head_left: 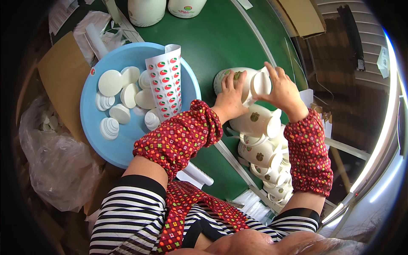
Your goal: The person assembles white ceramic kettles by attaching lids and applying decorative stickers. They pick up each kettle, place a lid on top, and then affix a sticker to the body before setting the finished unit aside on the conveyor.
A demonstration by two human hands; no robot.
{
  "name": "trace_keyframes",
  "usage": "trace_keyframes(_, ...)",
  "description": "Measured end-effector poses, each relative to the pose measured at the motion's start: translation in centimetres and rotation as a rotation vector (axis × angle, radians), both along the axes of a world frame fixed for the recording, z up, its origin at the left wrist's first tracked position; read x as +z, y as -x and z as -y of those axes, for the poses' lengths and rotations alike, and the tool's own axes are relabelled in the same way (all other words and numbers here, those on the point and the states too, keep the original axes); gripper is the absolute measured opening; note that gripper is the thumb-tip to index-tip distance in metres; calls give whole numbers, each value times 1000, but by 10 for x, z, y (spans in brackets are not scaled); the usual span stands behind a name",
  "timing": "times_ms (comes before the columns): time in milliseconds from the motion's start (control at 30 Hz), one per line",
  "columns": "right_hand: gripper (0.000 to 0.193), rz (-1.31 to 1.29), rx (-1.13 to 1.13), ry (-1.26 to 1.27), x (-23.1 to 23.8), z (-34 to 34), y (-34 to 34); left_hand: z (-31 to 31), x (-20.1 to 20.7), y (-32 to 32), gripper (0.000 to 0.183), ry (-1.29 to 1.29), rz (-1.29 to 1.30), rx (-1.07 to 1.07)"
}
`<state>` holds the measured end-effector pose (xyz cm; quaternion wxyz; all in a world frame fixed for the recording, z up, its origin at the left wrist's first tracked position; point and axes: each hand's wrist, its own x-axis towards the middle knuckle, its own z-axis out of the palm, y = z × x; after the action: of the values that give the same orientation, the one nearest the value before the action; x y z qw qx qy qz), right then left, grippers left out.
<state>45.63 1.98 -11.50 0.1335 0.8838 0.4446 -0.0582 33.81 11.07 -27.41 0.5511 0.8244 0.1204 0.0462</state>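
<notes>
White jug (249, 77) is held by left hand (229, 101) and right hand (284, 92), each grip half-curled around it.

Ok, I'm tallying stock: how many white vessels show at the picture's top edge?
2: a left vessel and a right vessel, side by side, both cut off; more may be out of view.

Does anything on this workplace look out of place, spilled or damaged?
Nothing looks visibly spilled or broken. Only the curled white sheet of red-and-green stickers seems slightly odd: it rests in the light-blue plastic basin among loose, round white lids, a different kind of item.
</notes>
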Motion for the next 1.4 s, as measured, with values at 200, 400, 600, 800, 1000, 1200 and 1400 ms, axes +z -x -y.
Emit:
trace_keyframes(200, 98, -155, -227, 210, -25, 17, -9, 0, 3, 1, 129, -4, -50, -14)
trace_keyframes(400, 86, -112, 314, -70, -14, 23, -11, 3, -7, -3, 127, -4, -9, 18)
trace_keyframes(600, 66, 121, -107, 9, -46, -3, 11, 0, -2, -3, 130, -4, -17, -24)
trace_keyframes(800, 68, 31, 303, -188, -41, 35, -8, 6, -6, -9, 126, -39, 143, -10)
trace_keyframes(1000, 66, 121, -361, -372, -82, 12, 21, 15, -27, -18, 119, -218, 224, 21)
trace_keyframes(1200, 72, 181, -366, -393, -82, 24, 32, 25, -27, -11, 121, -156, 196, -47)
trace_keyframes(1400, 64, 166, -176, -414, -83, 35, 27, 22, -23, -11, 128, -198, 129, -69)
